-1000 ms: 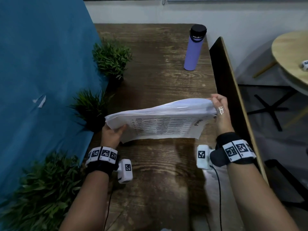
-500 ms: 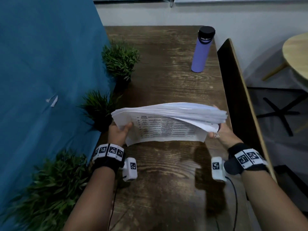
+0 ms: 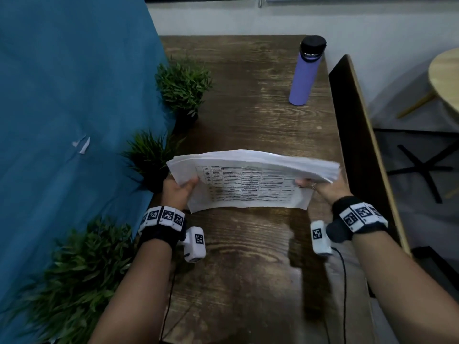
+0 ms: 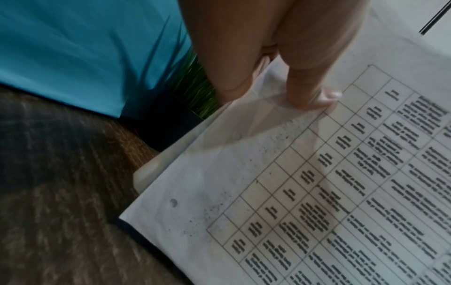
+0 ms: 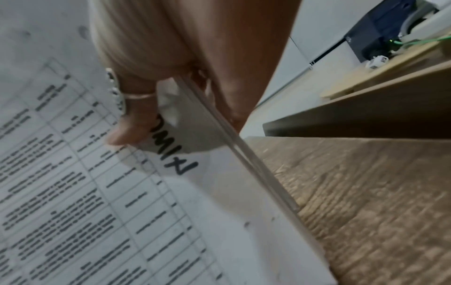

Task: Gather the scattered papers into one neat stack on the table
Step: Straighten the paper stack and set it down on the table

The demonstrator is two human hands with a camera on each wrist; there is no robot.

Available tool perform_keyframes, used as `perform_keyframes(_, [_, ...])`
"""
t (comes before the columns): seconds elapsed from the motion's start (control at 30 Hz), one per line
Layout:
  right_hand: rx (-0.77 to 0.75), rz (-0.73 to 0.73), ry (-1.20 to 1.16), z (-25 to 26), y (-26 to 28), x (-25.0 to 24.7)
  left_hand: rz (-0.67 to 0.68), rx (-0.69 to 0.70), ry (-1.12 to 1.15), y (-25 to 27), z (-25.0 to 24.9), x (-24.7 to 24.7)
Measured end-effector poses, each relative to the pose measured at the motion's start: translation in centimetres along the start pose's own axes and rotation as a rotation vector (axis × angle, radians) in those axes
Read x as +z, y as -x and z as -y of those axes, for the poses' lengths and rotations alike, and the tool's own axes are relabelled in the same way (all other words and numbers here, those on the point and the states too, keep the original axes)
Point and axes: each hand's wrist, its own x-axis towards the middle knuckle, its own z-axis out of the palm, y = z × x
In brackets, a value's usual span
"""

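Both hands gripped one bundle of papers (image 3: 250,180) by its short ends and held it upright on its long edge. The left hand (image 3: 177,193) pinched the left end, with the thumb (image 4: 314,96) pressed flat on the printed front sheet and the other fingers hidden behind the sheets. The right hand (image 3: 320,188) held the right end in the same way — its thumb (image 5: 131,127), which wore a ring, lay on the front sheet beside a handwritten word, and the fingers curled behind the bundle. The front sheet showed a printed table of rows and columns. The lower edge of the bundle seemed to be touching the table (image 3: 248,256), about in the middle of its width, but I cannot tell for certain. The top of the bundle leaned away from the person, and its sheets fanned slightly at the right end.

Outward from the papers, two small green plants (image 3: 183,88) in dark pots stood along the left edge of the table, against a blue cloth (image 3: 74,95), and a third clump of leaves showed at the near left corner. A purple bottle (image 3: 306,73) with a black cap stood upright near the far right corner, well apart from the papers. A dark board (image 3: 357,135) ran along the right edge — beyond it, a round wooden table (image 3: 444,78) was partly in view.
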Motion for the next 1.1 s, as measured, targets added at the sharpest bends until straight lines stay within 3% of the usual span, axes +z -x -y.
perform_keyframes(0.17, [-0.074,-0.083,-0.061,0.9,0.7,0.3,-0.076,0.118,0.02,0.1,-1.5,-0.5])
perform_keyframes(0.4, [-0.1,0.031,-0.006,-0.3,1.6,0.8,-0.021,0.194,0.03,1.2,-0.8,-0.8])
perform_keyframes(0.53, [-0.072,0.005,-0.025,-0.9,1.2,1.1,-0.169,0.257,0.03,1.2,-0.2,-0.4])
perform_keyframes(0.6, [-0.07,0.0,-0.01,-0.9,1.1,1.0,-0.353,0.448,-0.044,1.3,-0.4,-0.3])
perform_keyframes(0.67, [-0.08,0.001,0.002,-0.7,1.0,0.9,-0.486,0.858,-0.257,2.6,-1.8,1.0])
perform_keyframes(0.7, [-0.08,0.003,0.006,-0.8,0.9,0.9,-0.447,1.063,-0.359,3.7,-2.8,2.5])
perform_keyframes(0.77, [-0.069,0.009,-0.001,-0.5,1.0,1.2,-0.202,1.263,-0.548,6.0,-4.6,6.4])
perform_keyframes(0.83, [-0.063,-0.001,-0.015,-0.3,1.1,1.4,0.012,1.255,-0.734,7.1,-5.6,10.2])
perform_keyframes(0.97, [-0.021,-0.022,0.032,-0.2,1.2,1.4,0.282,1.154,-1.198,6.6,-6.6,13.6])
perform_keyframes(1.1, [0.075,-0.077,0.016,-1.0,0.7,1.4,0.431,1.252,-1.243,6.4,-6.2,14.6])
